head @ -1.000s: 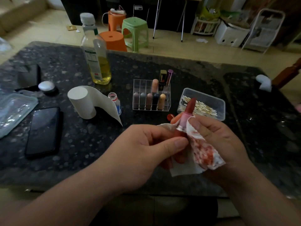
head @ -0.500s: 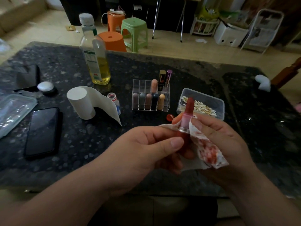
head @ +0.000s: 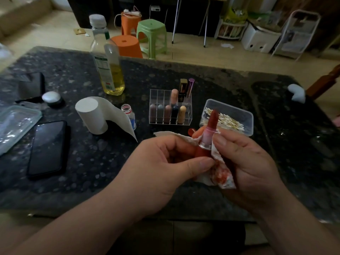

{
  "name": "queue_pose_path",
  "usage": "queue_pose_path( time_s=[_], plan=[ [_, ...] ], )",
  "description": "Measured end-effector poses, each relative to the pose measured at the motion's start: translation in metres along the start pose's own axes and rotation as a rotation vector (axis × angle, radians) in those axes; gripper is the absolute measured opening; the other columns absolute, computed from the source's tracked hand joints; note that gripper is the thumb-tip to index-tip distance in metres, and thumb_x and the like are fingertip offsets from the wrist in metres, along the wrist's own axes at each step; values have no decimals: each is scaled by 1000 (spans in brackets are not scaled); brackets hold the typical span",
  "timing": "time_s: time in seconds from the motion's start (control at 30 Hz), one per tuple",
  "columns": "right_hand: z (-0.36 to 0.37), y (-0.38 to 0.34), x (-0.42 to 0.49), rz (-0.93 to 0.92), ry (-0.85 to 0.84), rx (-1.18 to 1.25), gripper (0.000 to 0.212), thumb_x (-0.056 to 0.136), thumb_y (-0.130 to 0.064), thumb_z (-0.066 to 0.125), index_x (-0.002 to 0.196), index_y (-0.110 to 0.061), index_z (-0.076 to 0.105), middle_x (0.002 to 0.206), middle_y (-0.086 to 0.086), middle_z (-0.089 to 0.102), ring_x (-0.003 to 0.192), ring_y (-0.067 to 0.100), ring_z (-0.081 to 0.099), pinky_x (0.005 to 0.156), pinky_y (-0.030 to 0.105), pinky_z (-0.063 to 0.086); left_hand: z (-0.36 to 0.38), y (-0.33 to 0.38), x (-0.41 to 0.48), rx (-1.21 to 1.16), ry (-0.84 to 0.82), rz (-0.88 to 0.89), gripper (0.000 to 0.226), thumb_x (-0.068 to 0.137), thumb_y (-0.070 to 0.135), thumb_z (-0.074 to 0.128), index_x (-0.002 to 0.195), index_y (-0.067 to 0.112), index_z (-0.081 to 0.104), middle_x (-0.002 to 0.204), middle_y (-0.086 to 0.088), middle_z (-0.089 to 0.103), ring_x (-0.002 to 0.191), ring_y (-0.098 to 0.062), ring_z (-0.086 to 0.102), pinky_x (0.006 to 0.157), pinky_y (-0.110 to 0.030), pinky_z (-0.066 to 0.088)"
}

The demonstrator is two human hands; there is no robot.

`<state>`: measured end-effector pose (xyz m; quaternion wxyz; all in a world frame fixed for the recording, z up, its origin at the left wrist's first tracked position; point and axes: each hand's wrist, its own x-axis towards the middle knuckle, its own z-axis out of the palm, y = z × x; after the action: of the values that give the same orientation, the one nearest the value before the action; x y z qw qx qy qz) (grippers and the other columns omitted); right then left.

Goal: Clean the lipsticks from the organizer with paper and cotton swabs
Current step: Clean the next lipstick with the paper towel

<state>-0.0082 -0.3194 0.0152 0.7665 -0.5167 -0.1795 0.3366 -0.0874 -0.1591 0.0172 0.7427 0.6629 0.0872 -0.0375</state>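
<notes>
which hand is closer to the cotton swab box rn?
Right. The right hand, pinching paper on the lipstick, sits just in front of the cotton swab box; the left hand, gripping the lipstick, is farther to its left.

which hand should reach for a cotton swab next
Probably the right. The right hand is nearest the swab box, which sits just beyond it, while the left hand grips the lipstick base. The right pinches the paper, though, and would need to drop it first.
</notes>
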Motion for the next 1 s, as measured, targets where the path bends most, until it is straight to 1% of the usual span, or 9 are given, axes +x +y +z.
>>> queue_pose_path(
  time_s=[0.1,0.2,0.3,0.37,0.5,0.63,0.73,0.87,1.0],
  plan=[
    [0,0,0,-3,-13,-12,35,79,-44,75,102,-17,77,102,9,74,95,24,72,75,35,58,-4,0,2,-29,-89,-6,16,72,25,77,87,26,80,91,0,79,86,-16,76,76,-26,60],
    [-2,1,0,21,-9,-43,36,78,-45,75,101,-18,77,99,8,74,92,24,72,71,35,58,-6,1,3,-37,-174,-29,16,79,21,71,92,21,80,93,1,79,87,-13,75,75,-24,59],
    [-4,2,-1,36,7,-43,40,75,-48,79,102,-18,77,102,9,73,92,23,72,69,37,58,-8,0,4,17,-190,-12,18,84,22,69,98,19,81,99,5,78,91,-11,74,76,-24,59],
    [-2,1,-1,24,7,-14,37,75,-45,78,98,-17,78,96,8,74,87,21,73,65,35,59,-8,-2,4,12,-194,-13,20,89,24,68,104,18,80,102,4,78,92,-13,74,79,-27,59],
    [6,-6,-1,24,45,61,24,75,-32,63,82,-16,80,79,7,73,71,18,72,57,30,58,-5,-8,5,-116,-239,-38,26,93,26,61,110,14,78,105,1,76,91,-13,70,80,-32,55],
    [5,-5,-1,10,51,55,19,84,-26,65,84,-16,81,86,8,75,82,18,74,66,28,59,-8,-12,7,-119,-245,-47,28,93,26,62,114,13,76,120,-4,72,109,-24,70,91,-41,56],
    [1,-1,0,26,51,55,23,83,-32,71,93,-13,80,94,11,76,89,22,74,70,32,59,-9,-11,6,-90,-247,-54,26,94,29,62,112,16,77,111,-9,76,102,-24,72,86,-35,56],
    [-5,4,0,34,45,76,44,74,-40,83,105,-10,77,109,15,73,102,28,72,79,39,58,-10,-11,6,-23,-244,-8,25,95,27,60,111,20,77,107,-7,77,98,-21,73,85,-32,56],
    [-7,4,-1,24,26,97,38,70,-35,87,100,-13,79,106,12,75,99,26,73,78,42,59,-14,-12,6,-51,-257,-1,24,97,27,60,112,20,77,107,-7,77,96,-19,72,83,-29,56]
  ],
)
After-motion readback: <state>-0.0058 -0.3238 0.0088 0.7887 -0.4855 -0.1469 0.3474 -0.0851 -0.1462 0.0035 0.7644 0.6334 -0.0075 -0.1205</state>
